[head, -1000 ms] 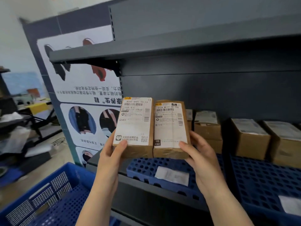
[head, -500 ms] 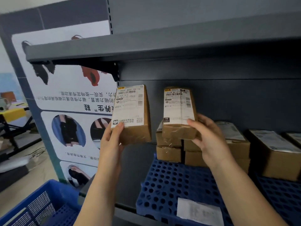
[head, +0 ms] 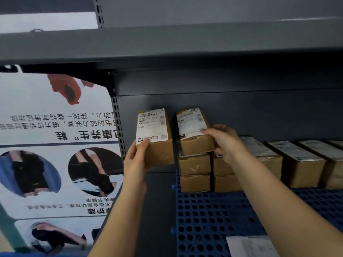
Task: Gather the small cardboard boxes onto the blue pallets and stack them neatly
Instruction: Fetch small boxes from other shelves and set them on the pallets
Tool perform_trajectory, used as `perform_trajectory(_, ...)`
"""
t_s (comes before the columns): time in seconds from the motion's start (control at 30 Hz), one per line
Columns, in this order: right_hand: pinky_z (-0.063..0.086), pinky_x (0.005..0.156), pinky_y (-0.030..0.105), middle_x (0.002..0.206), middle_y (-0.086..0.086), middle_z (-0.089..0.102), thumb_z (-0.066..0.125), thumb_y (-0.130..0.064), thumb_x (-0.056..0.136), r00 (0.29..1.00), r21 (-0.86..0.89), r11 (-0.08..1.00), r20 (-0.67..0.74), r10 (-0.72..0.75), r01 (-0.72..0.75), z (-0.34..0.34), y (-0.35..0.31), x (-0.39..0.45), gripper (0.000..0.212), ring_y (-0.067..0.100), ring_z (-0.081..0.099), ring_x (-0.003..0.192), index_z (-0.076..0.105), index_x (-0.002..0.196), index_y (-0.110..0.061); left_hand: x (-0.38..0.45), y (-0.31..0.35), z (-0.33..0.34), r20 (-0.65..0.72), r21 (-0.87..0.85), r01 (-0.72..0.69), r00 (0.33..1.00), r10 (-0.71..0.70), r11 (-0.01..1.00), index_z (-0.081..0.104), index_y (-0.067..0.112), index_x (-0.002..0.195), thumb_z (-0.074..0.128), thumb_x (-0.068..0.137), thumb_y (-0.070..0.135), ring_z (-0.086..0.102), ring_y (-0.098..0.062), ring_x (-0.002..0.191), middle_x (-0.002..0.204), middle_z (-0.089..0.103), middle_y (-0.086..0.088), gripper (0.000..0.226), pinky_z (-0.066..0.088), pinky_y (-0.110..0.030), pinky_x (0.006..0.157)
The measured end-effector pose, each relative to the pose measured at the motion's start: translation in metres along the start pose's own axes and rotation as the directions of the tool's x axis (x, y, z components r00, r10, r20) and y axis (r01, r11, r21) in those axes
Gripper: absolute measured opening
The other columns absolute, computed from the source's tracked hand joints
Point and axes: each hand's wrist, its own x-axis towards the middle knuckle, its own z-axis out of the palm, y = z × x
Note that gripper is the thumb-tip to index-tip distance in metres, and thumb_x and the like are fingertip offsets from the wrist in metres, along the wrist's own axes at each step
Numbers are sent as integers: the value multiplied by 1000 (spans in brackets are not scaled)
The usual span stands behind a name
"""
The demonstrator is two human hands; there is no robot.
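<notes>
Right hand [head: 221, 140] gripping box [head: 194, 132], lowering onto stack [head: 194, 172] at blue pallet [head: 213, 216] rear-left corner; left hand [head: 136, 160] holding second box [head: 155, 138] beside.

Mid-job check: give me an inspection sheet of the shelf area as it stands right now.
Surface: blue pallet on the dark shelf, front part bare.
Job's things: cardboard boxes stacked at the pallet's back; leftmost stack two high, a row of boxes runs right.
In hand: left box held off the pallet's left edge; right box at the top of the leftmost stack, tilted.
Clutter: a loose paper slip on the pallet front.
Grippers: left hand grips the left box; right hand grips the right box.
Cables: nothing seen.
Surroundings: upper shelf overhead; printed poster left.
</notes>
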Motion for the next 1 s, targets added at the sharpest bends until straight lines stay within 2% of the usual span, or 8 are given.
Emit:
perform_trajectory(0.2, 51, 86, 34, 107, 5, 61, 70, -23, 81, 999, -176, 984, -38, -32, 25, 9, 9, 6, 51, 20, 60, 96, 51, 127, -11, 4, -5, -2, 45, 26, 55, 997, -56, 998, 57, 22, 127, 65, 81, 40, 56, -15, 109, 119, 60, 3, 49, 51, -37, 87)
perform_trajectory(0.3, 44, 79, 30, 112, 1, 58, 62, -33, 87, 998, -298, 953, -18, -62, 53, 12, 12, 7, 42, 18, 54, 96, 53, 123, -13, 5, -6, 0, 71, 42, 75, 994, -78, 996, 55, 24, 128, 66, 79, 43, 57, -16, 109, 120, 60, 3, 54, 51, -39, 89)
perform_trajectory(0.47, 38, 84, 25, 131, 7, 54, 55, -37, 90, 992, -409, 908, -40, -120, 93, 11, 16, 11, 55, 23, 52, 114, 45, 136, -8, 9, -7, 2, 77, 46, 82, 993, -85, 996, 55, 25, 128, 65, 80, 43, 56, -16, 109, 119, 59, 4, 51, 53, -38, 86)
perform_trajectory(0.63, 40, 76, 24, 115, 7, 53, 57, -33, 90, 986, -427, 894, -27, -163, 136, 9, 12, 11, 53, 18, 54, 94, 43, 134, -7, 8, -2, 1, 83, 18, 46, 995, -47, 999, 60, 23, 122, 62, 85, 38, 57, -17, 108, 117, 61, 3, 40, 53, -35, 79)
perform_trajectory(0.73, 35, 90, 24, 138, 8, 47, 58, -31, 90, 977, -484, 857, -18, -214, 179, 9, 9, 8, 60, 24, 46, 124, 35, 141, -9, 7, 3, 0, 68, 21, 38, 997, -39, 999, 57, 24, 126, 63, 83, 40, 55, -18, 111, 120, 57, 2, 46, 53, -35, 79)
perform_trajectory(0.83, 32, 108, 35, 143, 8, 43, 60, -31, 88, 944, -541, 798, -26, -330, 265, 10, 7, 3, 59, 27, 37, 132, 38, 139, -12, 5, 9, -1, 57, 36, -4, 998, 2, 999, 54, 24, 129, 63, 81, 42, 54, -16, 111, 124, 57, 1, 52, 52, -33, 77)
perform_trajectory(0.9, 31, 108, 33, 141, 3, 42, 60, -33, 88, 897, -540, 758, -15, -442, 365, 10, 4, -8, 55, 21, 33, 133, 41, 137, -17, 1, 13, 1, 59, 39, -42, 998, 39, 998, 54, 24, 130, 64, 80, 43, 55, -15, 112, 126, 57, 1, 54, 52, -36, 85)
perform_trajectory(1.0, 33, 97, 22, 132, -9, 46, 62, -36, 86, 838, -395, 758, 59, -542, 518, 11, -3, -29, 47, 6, 40, 123, 47, 130, -26, -10, 25, 7, 81, 32, -94, 993, 91, 995, 49, 22, 134, 68, 65, 50, 55, -14, 115, 127, 58, 1, 77, 43, -43, 103)
